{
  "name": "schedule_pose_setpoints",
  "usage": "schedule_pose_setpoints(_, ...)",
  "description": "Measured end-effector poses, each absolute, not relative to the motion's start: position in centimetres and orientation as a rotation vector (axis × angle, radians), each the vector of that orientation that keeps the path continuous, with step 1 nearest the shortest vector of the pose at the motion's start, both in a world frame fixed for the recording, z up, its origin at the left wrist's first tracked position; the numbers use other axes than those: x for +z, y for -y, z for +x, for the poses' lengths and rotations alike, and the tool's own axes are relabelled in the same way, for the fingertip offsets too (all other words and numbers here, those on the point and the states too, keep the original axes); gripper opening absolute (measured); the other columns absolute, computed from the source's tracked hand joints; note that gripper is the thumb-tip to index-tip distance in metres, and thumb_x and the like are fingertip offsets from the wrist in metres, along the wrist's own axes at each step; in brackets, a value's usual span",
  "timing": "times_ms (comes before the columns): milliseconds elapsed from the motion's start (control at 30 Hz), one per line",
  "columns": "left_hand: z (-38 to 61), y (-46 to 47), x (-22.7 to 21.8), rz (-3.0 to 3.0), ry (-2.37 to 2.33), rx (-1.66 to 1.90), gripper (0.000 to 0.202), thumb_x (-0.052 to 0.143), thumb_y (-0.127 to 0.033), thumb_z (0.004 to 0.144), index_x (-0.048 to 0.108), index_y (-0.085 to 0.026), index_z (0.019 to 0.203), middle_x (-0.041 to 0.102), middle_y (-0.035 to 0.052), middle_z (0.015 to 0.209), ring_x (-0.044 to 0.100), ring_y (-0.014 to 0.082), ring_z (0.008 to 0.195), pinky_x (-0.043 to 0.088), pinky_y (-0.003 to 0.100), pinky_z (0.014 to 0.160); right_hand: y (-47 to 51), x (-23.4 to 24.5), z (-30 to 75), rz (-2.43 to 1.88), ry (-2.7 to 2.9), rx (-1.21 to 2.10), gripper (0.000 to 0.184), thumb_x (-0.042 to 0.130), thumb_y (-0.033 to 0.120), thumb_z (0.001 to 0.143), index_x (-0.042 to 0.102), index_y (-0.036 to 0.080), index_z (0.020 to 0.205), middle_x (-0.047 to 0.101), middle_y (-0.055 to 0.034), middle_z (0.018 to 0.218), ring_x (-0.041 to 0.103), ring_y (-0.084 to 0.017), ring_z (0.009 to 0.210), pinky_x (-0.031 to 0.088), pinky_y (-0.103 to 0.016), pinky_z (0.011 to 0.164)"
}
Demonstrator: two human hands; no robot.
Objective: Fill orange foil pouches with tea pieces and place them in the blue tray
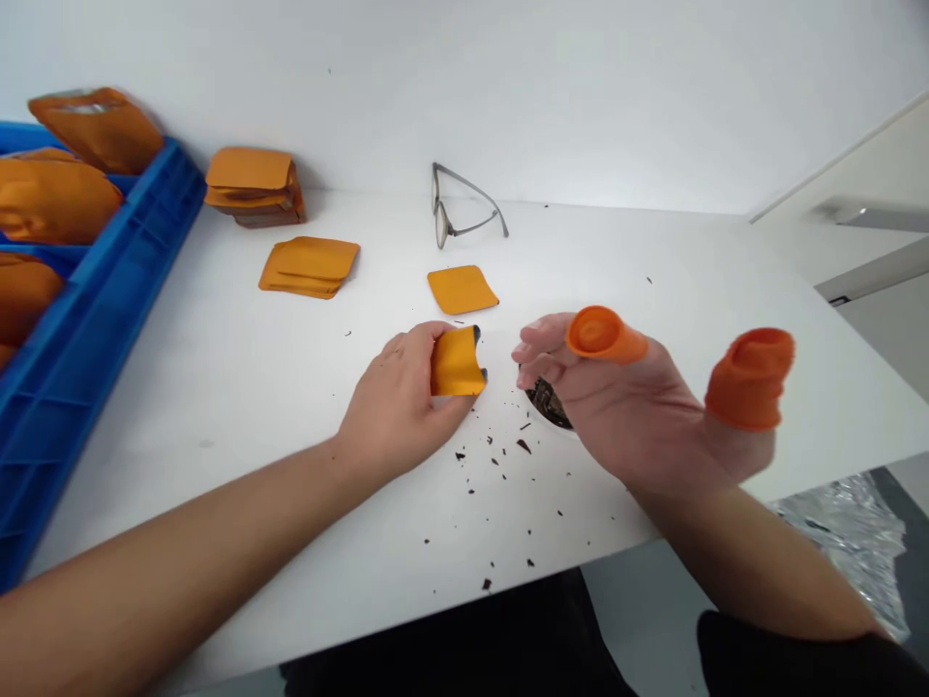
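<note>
My left hand (398, 399) is shut on a small square orange sachet (457, 361), pinching it upright, with dark specks at its upper and lower right corners. My right hand (616, 407) hangs just right of it, holding nothing visible, with orange rubber finger cots (606, 335) on two fingers. Below those fingers sits a small round dish (548, 407) of dark flakes, mostly hidden by the hand. Loose dark flakes (500, 463) lie scattered on the white table (218, 387) near both hands. A flat orange sachet (463, 289) lies just beyond my left hand.
Two stacks of orange sachets (309, 267) stand at the far left of the table. A blue plastic crate (102, 290) holding larger orange packets (54, 200) sits along the left side. Grey glasses (464, 206) lie at the back. The table's edge runs along the front and right.
</note>
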State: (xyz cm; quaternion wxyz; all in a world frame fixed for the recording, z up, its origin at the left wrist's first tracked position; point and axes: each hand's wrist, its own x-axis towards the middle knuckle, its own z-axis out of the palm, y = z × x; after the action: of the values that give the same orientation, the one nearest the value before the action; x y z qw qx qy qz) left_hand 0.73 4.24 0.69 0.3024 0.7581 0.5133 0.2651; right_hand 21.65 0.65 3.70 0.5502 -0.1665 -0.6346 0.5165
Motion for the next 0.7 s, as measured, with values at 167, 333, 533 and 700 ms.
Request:
schedule_pose_setpoints(167, -0.1, -4.9, -0.1, 2.069, -1.355, 0.796, 0.074, 0.071, -0.032, 0.077, 0.044, -0.017, 0.144, 0.063, 0.0166, 0.129, 0.054, 0.0389, 0.129, 0.045, 0.063, 0.107, 0.6, 4.7, 21.6, -0.543, 1.482, 1.423, 0.058, 0.030, 0.069, 0.101, 0.070, 0.039, 0.130, 0.066, 0.0008, 0.134, 0.059, -0.023, 0.118, 0.047, -0.044, 0.103)
schedule_pose_setpoints(333, -0.7, -4.5, 0.6, 2.079, -0.777, 1.170, 0.078, 0.070, -0.037, 0.083, 0.040, -0.025, 0.153, 0.038, 0.0100, 0.165, 0.039, 0.0354, 0.149, 0.036, 0.054, 0.120, 1.0, 4.8, 21.6, -0.550, 1.484, 1.424, 0.063, 0.028, 0.072, 0.099, 0.071, 0.036, 0.129, 0.065, -0.0024, 0.134, 0.060, -0.023, 0.109, 0.046, -0.047, 0.103)
schedule_pose_setpoints(533, 1.0, -3.0, 4.3, 1.902, -0.451, 1.656, 0.038, 0.065, -0.045, 0.096, 0.068, -0.032, 0.132, 0.075, -0.0050, 0.125, 0.068, 0.0216, 0.115, 0.057, 0.038, 0.095, 1.1, 4.4, 21.3, -0.542, 1.528, 1.436, 0.062, 0.026, 0.075, 0.098, 0.070, 0.043, 0.129, 0.063, 0.0011, 0.139, 0.053, -0.026, 0.132, 0.045, -0.046, 0.106)
schedule_pose_setpoints(700, 2.3, -2.0, 5.1, 1.788, -0.488, 1.609, 0.012, 0.071, -0.028, 0.095, 0.080, -0.027, 0.103, 0.082, -0.0009, 0.090, 0.074, 0.0157, 0.096, 0.060, 0.035, 0.095, 1.3, 3.9, 21.0, -0.503, 1.573, 1.455, 0.065, 0.018, 0.074, 0.100, 0.065, 0.046, 0.135, 0.056, 0.0041, 0.150, 0.050, -0.025, 0.137, 0.043, -0.046, 0.110)
